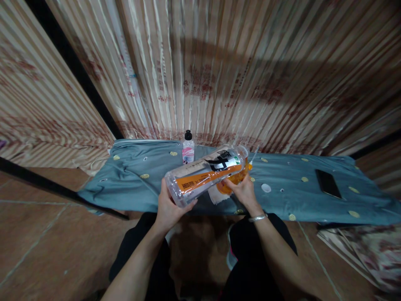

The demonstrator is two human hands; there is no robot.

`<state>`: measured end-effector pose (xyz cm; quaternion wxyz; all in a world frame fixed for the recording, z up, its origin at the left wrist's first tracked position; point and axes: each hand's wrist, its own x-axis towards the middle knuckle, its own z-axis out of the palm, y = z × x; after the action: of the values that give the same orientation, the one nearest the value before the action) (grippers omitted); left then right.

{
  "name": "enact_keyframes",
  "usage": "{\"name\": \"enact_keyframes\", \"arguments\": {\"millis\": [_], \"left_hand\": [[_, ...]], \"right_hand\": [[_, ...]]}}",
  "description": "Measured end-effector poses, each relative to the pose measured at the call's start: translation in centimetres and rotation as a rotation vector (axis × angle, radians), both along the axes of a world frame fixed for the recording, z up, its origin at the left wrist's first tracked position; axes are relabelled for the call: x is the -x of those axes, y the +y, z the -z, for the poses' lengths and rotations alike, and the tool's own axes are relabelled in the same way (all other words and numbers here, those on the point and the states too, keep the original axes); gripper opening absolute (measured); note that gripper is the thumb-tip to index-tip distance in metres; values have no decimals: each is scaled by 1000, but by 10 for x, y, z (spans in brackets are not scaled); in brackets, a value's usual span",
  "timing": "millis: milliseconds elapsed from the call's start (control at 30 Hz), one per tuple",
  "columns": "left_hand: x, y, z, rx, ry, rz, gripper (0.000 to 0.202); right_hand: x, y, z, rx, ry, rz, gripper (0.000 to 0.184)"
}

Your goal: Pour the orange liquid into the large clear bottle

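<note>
My left hand (168, 205) is wrapped round the base of a large clear plastic bottle (205, 172) with an orange, white and black label. The bottle lies tilted, its open neck pointing up and to the right. My right hand (242, 190) is closed on an orange object (230, 183) just under the bottle's neck end, with a thin white stick (254, 155) poking up beside it. A beige cloth (216, 194) hangs below the bottle. Both hands hover over the near edge of a low surface covered in blue-grey fabric (131, 175).
A small bottle with a black cap and pink label (188, 149) stands at the back of the fabric. A white cap (266, 188) and a black phone (328, 183) lie to the right. Striped curtains (219, 67) hang behind. Folded patterned cloth (363, 251) lies on the floor at right.
</note>
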<state>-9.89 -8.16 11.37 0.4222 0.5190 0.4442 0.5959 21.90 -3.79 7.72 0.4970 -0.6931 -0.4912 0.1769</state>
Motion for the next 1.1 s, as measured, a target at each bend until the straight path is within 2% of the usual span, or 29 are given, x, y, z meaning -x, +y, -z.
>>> {"name": "enact_keyframes", "arguments": {"millis": [300, 467, 700, 967, 1100], "left_hand": [[-1, 1, -6, 29, -18, 9, 90], [-1, 1, -3, 47, -30, 11, 96], [1, 2, 2, 11, 27, -1, 94], [2, 2, 1, 10, 17, 29, 96], [1, 1, -1, -18, 28, 21, 91]], "right_hand": [[-4, 2, 5, 4, -25, -9, 115], [-2, 2, 7, -25, -17, 11, 115], [-1, 2, 6, 5, -6, 22, 114], [-3, 2, 9, -11, -24, 11, 115], [-5, 3, 10, -11, -39, 19, 116]]}}
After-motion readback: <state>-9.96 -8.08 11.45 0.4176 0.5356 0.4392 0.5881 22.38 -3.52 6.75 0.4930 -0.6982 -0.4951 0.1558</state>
